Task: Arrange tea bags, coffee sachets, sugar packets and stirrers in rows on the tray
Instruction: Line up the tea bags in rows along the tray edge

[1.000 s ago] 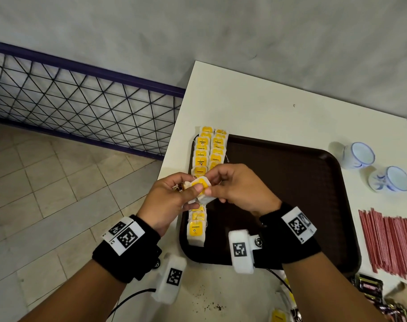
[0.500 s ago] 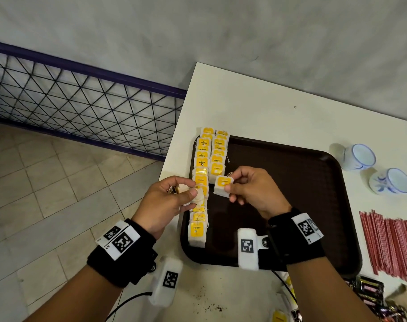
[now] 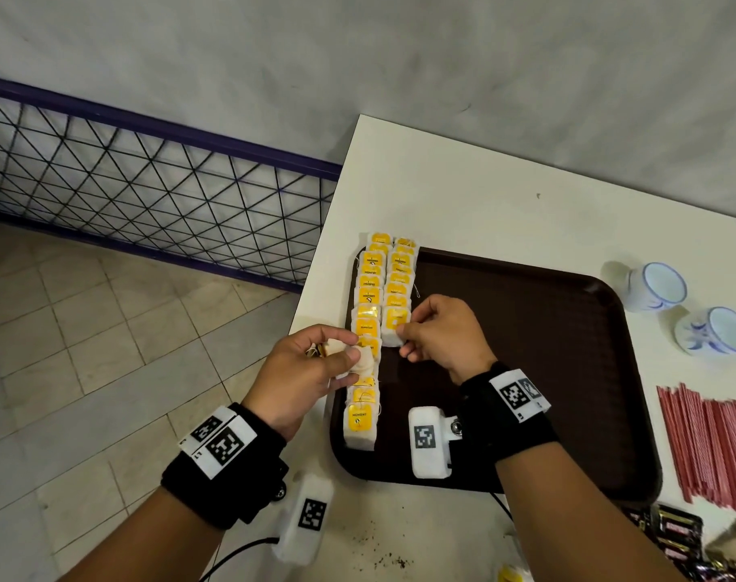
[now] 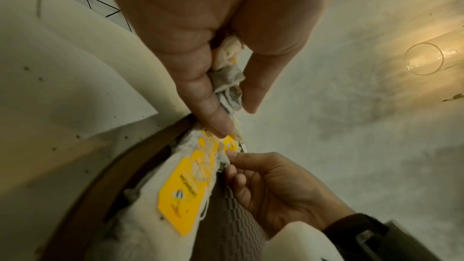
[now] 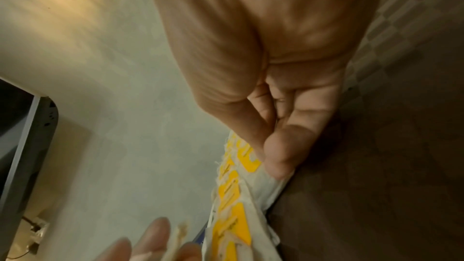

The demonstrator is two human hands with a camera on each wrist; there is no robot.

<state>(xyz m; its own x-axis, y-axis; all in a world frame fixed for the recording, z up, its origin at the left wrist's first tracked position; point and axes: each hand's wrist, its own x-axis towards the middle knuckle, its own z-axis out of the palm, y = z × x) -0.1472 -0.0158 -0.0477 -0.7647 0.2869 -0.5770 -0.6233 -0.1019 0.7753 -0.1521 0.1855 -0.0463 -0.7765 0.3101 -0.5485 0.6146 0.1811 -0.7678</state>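
Two rows of white tea bags with yellow tags (image 3: 369, 287) run along the left side of the dark brown tray (image 3: 526, 329). My right hand (image 3: 404, 329) pinches one tea bag (image 3: 393, 327) by its edge at the near end of the shorter right row; the right wrist view shows my thumb and finger on it (image 5: 253, 168). Hovering over the tray's left rim, my left hand (image 3: 341, 354) grips a small bunch of tea bags (image 3: 364, 359), also seen between its fingers (image 4: 228, 80) in the left wrist view.
Two blue-and-white cups (image 3: 656, 285) stand on the white table (image 3: 463, 195) right of the tray. Red stirrers (image 3: 711, 430) lie in a pile at the right edge, dark sachets (image 3: 669, 531) below them. The table's left edge drops to a tiled floor.
My right hand has taken one tea bag from the bunch between both hands and carried it forward and down onto the right row. My left hand kept the rest and barely moved.
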